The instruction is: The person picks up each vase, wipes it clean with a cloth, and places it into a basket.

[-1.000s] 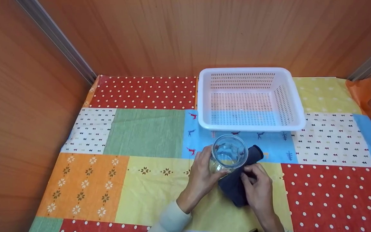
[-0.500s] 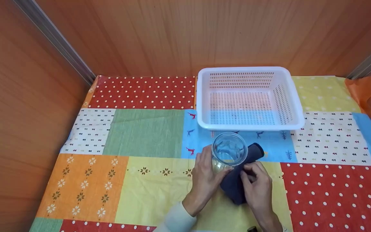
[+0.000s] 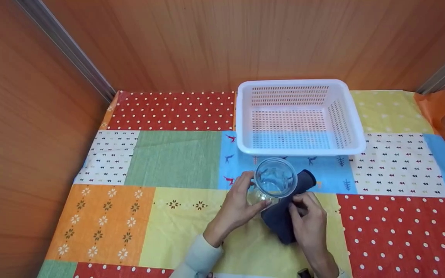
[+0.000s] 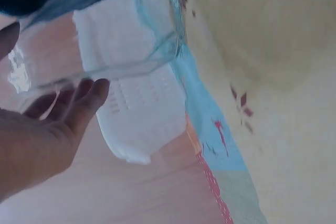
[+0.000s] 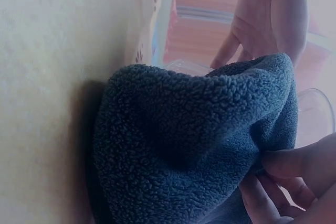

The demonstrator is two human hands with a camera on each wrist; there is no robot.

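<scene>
A clear glass jar (image 3: 276, 179) is held by my left hand (image 3: 232, 208), its mouth facing up toward the head camera. The thumb lies on the near side and the fingers are round the left side. My right hand (image 3: 310, 224) pinches a dark blue-grey towel (image 3: 279, 224) between thumb and fingers, against the jar's right side. Its fuzzy pile shows in the right wrist view, where the towel (image 5: 184, 119) hides much of the jar (image 5: 317, 114). In the left wrist view, the fingers (image 4: 97, 95) touch the glass (image 4: 131, 70).
Beyond the jar, a white plastic basket (image 3: 299, 151) with slotted sides stands by the wooden back wall (image 3: 207, 46). A patchwork-print cloth (image 3: 176, 158) covers the table. Wooden panels also rise at the left and right. A small dark object (image 3: 304, 273) is beside my right wrist.
My left hand first shifts right, then swings back left, its thumb now slightly lower on the glass. The jar has moved slightly toward the basket. The right hand keeps its pinch on the towel.
</scene>
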